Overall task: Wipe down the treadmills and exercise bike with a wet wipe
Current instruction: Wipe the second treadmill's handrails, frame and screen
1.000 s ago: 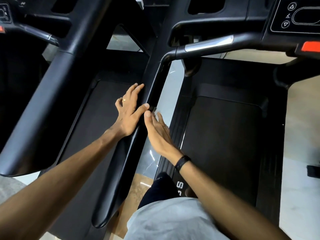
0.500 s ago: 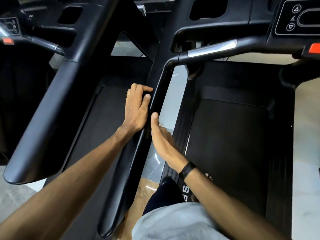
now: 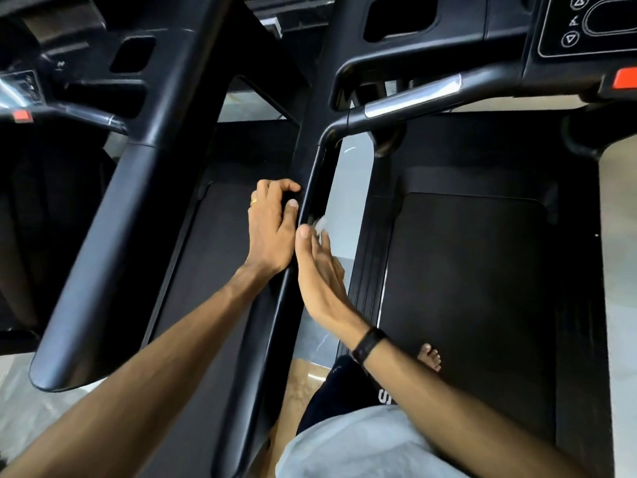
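Two black treadmills stand side by side. A black side handrail runs up the middle of the view between them. My left hand grips the rail's left side, fingers curled over it, a ring on one finger. On the rail's right side my right hand lies with straight fingers, thumb along the rail. It presses a white wet wipe against the rail; only a corner of the wipe shows past the fingertips. The right treadmill's belt lies below to the right.
The left treadmill's thick handrail slants across the left and its belt lies under my left hand. A console with arrow buttons, a red stop tab and a silver grip bar are at top right. My bare foot stands on the right belt.
Both hands have slid up the middle rail, away from me. My left hand's fingers went from lying flat to curling round the rail. The wipe now shows at my right fingertips.
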